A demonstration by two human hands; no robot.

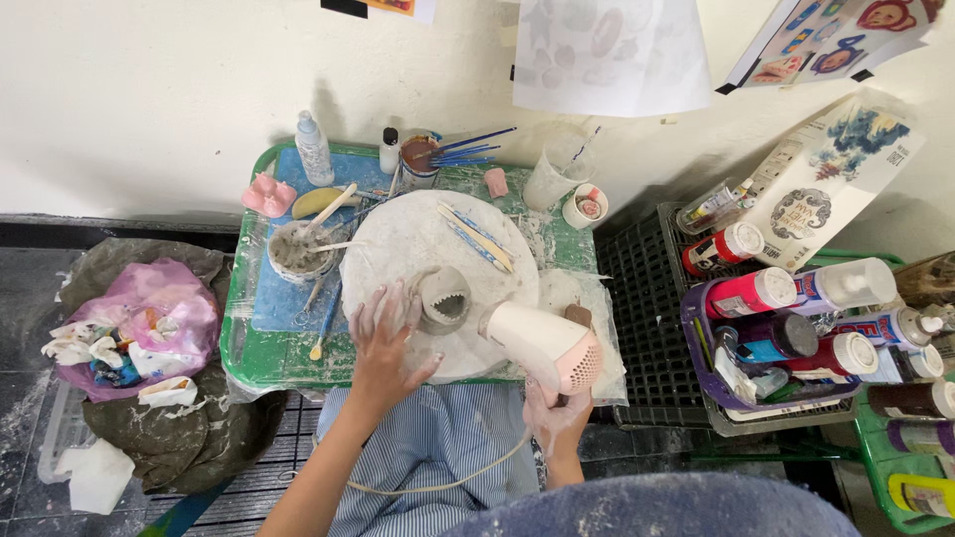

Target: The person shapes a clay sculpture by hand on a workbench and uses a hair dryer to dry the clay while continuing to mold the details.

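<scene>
My right hand [554,410], smeared with clay, grips the handle of a pale pink hair dryer [542,344] whose nozzle points left at a small grey clay cup [444,299] with a jagged rim. The cup sits on a round white turntable board [398,239]. My left hand [386,333] rests flat with fingers spread on the board just left of the cup, touching its side. The dryer's cord [438,485] loops down over my striped apron. Two wooden modelling tools [476,237] lie on the board behind the cup.
A green tray table [249,358] holds a slip bowl with sticks [296,249], a brush jar [420,159], bottles and cups. A purple basket of paint bottles [806,318] stands right on a black crate. Bags of clay and scraps [139,328] lie left.
</scene>
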